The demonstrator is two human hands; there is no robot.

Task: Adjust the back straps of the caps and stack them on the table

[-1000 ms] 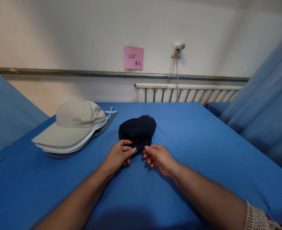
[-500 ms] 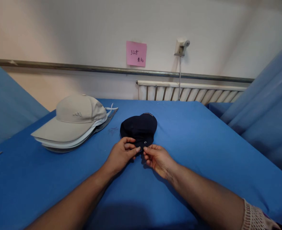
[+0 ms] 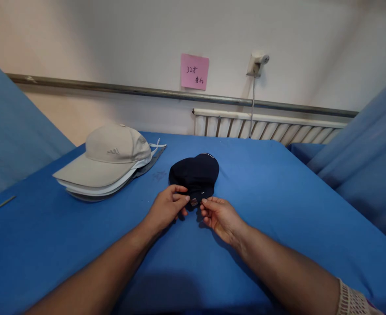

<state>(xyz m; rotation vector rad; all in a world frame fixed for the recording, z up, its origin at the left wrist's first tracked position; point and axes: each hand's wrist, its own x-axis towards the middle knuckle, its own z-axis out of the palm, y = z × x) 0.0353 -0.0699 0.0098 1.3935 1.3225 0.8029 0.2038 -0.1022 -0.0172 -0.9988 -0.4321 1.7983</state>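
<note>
A dark navy cap (image 3: 195,174) lies on the blue table (image 3: 278,197) in front of me. My left hand (image 3: 165,208) pinches the cap's near edge between thumb and fingers. Just right of it, my right hand (image 3: 219,215) pinches the same near edge, where a small buckle or tag shows between the two hands. Both hands rest low on the cloth, fingertips almost touching.
A stack of beige and white caps (image 3: 106,159) sits at the left back of the table. Behind are a wall with a pink note (image 3: 194,71), a metal rail, a radiator (image 3: 265,129) and a plugged socket (image 3: 257,63). Blue cloth panels stand at both sides.
Both hands have closed in on the cap's near edge, and a small light tag or buckle now shows between them. The view has shifted slightly to the left.
</note>
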